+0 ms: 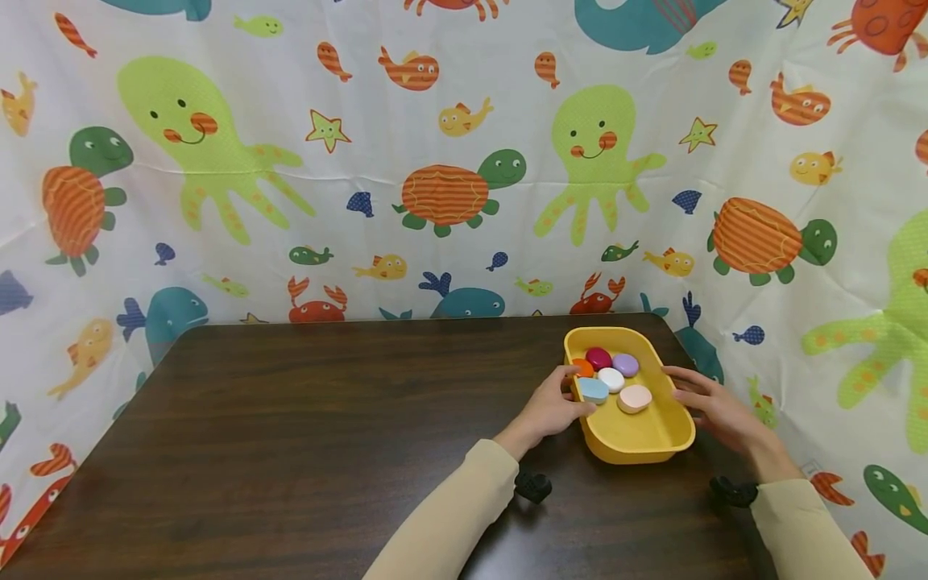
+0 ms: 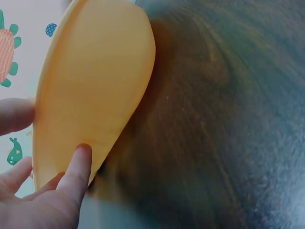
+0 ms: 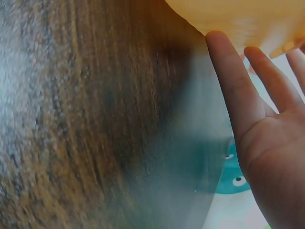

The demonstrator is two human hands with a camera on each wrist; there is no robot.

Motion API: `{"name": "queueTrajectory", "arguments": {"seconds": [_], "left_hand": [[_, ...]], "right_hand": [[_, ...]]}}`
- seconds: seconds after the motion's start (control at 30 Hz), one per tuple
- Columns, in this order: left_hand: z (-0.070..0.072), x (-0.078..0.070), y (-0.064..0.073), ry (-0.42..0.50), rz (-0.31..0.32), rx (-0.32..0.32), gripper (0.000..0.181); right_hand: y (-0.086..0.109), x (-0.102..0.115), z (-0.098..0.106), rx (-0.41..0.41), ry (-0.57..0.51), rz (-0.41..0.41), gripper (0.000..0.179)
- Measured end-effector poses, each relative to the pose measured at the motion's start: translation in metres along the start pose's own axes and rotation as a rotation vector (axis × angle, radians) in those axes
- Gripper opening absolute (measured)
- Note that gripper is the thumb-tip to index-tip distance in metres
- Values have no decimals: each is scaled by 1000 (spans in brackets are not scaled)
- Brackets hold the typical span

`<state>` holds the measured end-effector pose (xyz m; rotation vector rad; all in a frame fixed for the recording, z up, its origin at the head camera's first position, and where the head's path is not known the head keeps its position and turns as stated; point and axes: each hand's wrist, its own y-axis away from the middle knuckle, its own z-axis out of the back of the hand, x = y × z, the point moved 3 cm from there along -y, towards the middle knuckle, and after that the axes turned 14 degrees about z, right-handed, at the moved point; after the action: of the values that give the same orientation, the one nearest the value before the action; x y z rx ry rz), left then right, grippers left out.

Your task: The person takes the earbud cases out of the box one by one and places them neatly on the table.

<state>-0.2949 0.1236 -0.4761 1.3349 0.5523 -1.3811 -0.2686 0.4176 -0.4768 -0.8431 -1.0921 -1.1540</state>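
Toward the right of the table is a yellow plastic tub (image 1: 648, 431). My left hand (image 1: 545, 409) grips its left side; in the left wrist view fingers (image 2: 78, 167) press the outer wall and another digit reaches the rim. From the other side my right hand (image 1: 728, 412) holds the right rim, and in the right wrist view fingertips (image 3: 218, 40) touch the outer wall from below. Several small rounded pieces lie inside: light blue (image 1: 594, 391), white (image 1: 611, 379), pink (image 1: 634, 399), lavender (image 1: 625, 365), crimson (image 1: 598, 358) and orange (image 1: 582, 368). The left fingers partly cover the orange one.
The dark wood table (image 1: 290, 435) extends far to the left. A white curtain (image 1: 283, 105) printed with sea animals hangs along the back and close by the right side. Black straps (image 1: 532, 486) with small cameras sit at both wrists, under beige sleeves (image 1: 457, 507).
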Motion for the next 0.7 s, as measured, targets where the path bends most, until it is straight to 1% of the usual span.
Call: {"name": "queueTrajectory", "arguments": {"seconds": [0.27,0.4,0.53,0.7], "left_hand": [[9,2,1,-6,4,2,61],[14,3,2,6,-1,14,61],[17,5,3,14,-4,30,61],[22,6,4,10,4,22,61]], "right_hand": [[-3,1,-6,18,-75,1,72],[-4,1,-9,23,-109,4,71],[-5,2,-12,27,-119,1,70],[-8,4,-16,33,-129,7,69]]}}
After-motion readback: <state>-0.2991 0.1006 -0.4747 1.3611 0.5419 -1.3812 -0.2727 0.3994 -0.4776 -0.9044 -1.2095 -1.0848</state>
